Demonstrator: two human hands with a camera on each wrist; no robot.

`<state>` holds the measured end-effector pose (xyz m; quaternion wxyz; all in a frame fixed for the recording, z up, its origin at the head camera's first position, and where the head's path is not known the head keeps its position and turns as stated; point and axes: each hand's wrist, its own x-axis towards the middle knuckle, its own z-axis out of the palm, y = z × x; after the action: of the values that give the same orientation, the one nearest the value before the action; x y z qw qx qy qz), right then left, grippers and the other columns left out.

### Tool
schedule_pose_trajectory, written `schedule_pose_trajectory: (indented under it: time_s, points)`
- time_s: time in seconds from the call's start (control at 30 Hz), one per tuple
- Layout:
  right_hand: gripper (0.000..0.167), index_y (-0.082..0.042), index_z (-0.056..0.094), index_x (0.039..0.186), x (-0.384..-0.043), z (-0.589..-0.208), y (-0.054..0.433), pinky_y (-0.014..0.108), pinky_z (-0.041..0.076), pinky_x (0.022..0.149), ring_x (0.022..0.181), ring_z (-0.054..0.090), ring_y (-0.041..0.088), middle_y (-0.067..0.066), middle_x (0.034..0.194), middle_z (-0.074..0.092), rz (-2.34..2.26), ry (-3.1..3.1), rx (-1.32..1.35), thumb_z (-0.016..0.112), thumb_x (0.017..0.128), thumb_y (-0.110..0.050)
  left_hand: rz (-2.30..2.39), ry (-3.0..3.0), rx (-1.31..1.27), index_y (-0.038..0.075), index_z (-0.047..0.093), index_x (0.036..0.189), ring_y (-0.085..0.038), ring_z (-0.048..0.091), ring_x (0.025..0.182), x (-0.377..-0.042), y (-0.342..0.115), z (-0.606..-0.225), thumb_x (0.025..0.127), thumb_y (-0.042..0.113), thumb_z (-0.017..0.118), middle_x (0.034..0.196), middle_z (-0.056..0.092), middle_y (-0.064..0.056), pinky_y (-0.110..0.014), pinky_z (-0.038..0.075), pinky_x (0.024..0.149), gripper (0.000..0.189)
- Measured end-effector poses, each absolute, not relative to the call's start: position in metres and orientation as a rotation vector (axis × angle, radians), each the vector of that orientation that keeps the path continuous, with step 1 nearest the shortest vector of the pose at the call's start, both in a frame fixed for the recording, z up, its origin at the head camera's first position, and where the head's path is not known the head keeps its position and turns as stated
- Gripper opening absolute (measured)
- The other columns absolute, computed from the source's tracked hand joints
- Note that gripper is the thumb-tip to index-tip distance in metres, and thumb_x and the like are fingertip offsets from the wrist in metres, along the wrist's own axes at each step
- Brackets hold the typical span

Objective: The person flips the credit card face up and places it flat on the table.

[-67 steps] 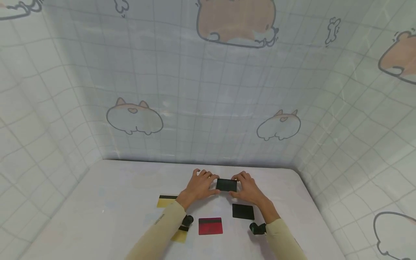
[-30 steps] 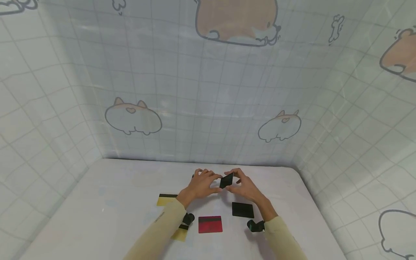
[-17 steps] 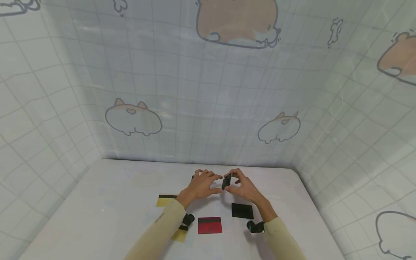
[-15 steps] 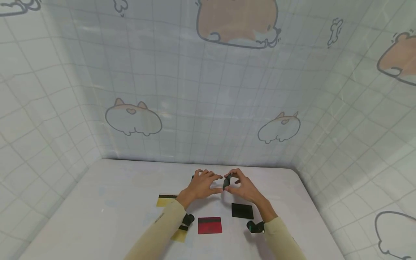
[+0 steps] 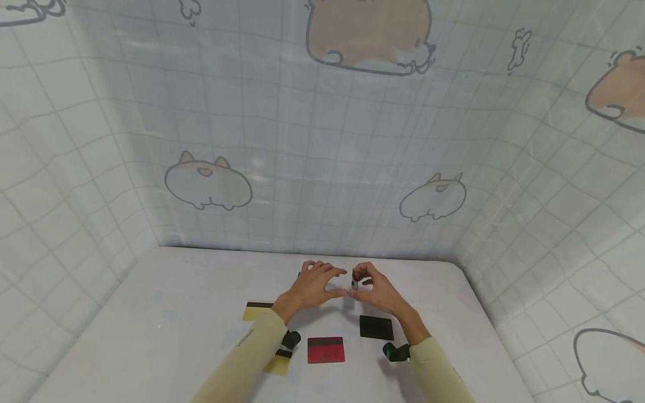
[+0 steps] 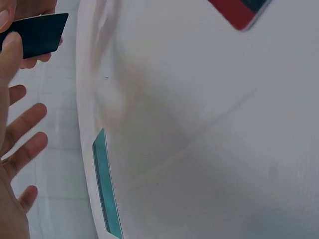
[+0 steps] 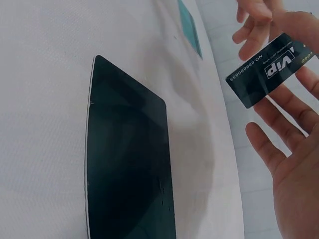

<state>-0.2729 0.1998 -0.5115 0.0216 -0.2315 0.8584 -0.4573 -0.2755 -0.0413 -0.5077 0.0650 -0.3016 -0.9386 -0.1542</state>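
My right hand [image 5: 379, 291] pinches a black card [image 7: 271, 69] by its edges between thumb and fingers, above the far part of the table. White "Vip" lettering and a number line show in the right wrist view. From the head view the card stands nearly edge-on. My left hand [image 5: 311, 286] is just left of it, thumb and index finger spread apart. Its thumb tip comes close to the right thumb; whether it touches the card I cannot tell. In the left wrist view the card's [image 6: 45, 35] plain dark face shows beside the left thumb.
On the white table [image 5: 191, 324] lie a red card [image 5: 325, 352], another black card [image 5: 376, 328] and two yellow cards, one [image 5: 256, 312] partly behind the left sleeve. A teal card [image 6: 107, 184] lies near the table's far edge. Wrist cameras sit on both wrists.
The black card, first held flat-on between both hands, has turned until edge-on to the head view. It now stays in the right hand, and the left fingertips have parted from its edge.
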Motion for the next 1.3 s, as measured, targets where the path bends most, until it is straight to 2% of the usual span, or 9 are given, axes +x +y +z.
schedule_pose_trajectory:
  time_s: [0.3, 0.67, 0.9, 1.17, 1.3]
  points:
    - [0.054, -0.023, 0.056, 0.122, -0.272, -0.510, 0.200, 0.047, 0.046, 0.096, 0.105, 0.057, 0.017, -0.005, 0.110, 0.059, -1.390, 2.703, -0.709, 0.083, 0.080, -0.043, -0.530, -2.748, -0.915, 0.032, 0.058, 0.139, -0.017, 0.055, 0.118, -0.279, -0.044, -0.506, 0.088, 0.075, 0.055, 0.118, 0.067, 0.006, -0.056, 0.030, 0.107, 0.068]
    - [0.059, -0.021, 0.057, 0.125, -0.273, -0.508, 0.201, 0.049, 0.047, 0.096, 0.105, 0.056, 0.017, -0.005, 0.110, 0.060, -1.310, 2.733, -0.739, 0.084, 0.079, -0.046, -0.538, -2.740, -0.931, 0.035, 0.055, 0.141, -0.015, 0.053, 0.120, -0.280, -0.044, -0.501, 0.083, 0.083, 0.051, 0.119, 0.065, 0.011, -0.054, 0.029, 0.107, 0.075]
    - [0.063, -0.020, 0.057, 0.126, -0.273, -0.506, 0.201, 0.052, 0.047, 0.097, 0.105, 0.055, 0.018, -0.005, 0.114, 0.058, -1.238, 2.761, -0.772, 0.085, 0.077, -0.049, -0.512, -2.701, -0.964, 0.033, 0.057, 0.140, -0.015, 0.054, 0.118, -0.277, -0.042, -0.498, 0.084, 0.077, 0.059, 0.119, 0.065, 0.011, -0.053, 0.030, 0.107, 0.071]
    - [0.062, -0.018, 0.058, 0.127, -0.265, -0.498, 0.201, 0.050, 0.047, 0.099, 0.108, 0.053, 0.020, -0.001, 0.115, 0.056, -1.138, 2.760, -0.780, 0.086, 0.078, -0.041, -0.453, -2.686, -0.979, 0.032, 0.061, 0.136, -0.015, 0.055, 0.120, -0.270, -0.038, -0.498, 0.084, 0.075, 0.061, 0.123, 0.066, 0.011, -0.052, 0.031, 0.107, 0.067]
    - [0.061, -0.020, 0.058, 0.127, -0.262, -0.497, 0.203, 0.051, 0.048, 0.099, 0.110, 0.054, 0.020, -0.002, 0.115, 0.055, -1.073, 2.787, -0.775, 0.085, 0.078, -0.043, -0.447, -2.661, -0.981, 0.031, 0.064, 0.130, -0.016, 0.056, 0.120, -0.267, -0.035, -0.495, 0.083, 0.072, 0.064, 0.121, 0.066, 0.011, -0.051, 0.032, 0.106, 0.062]
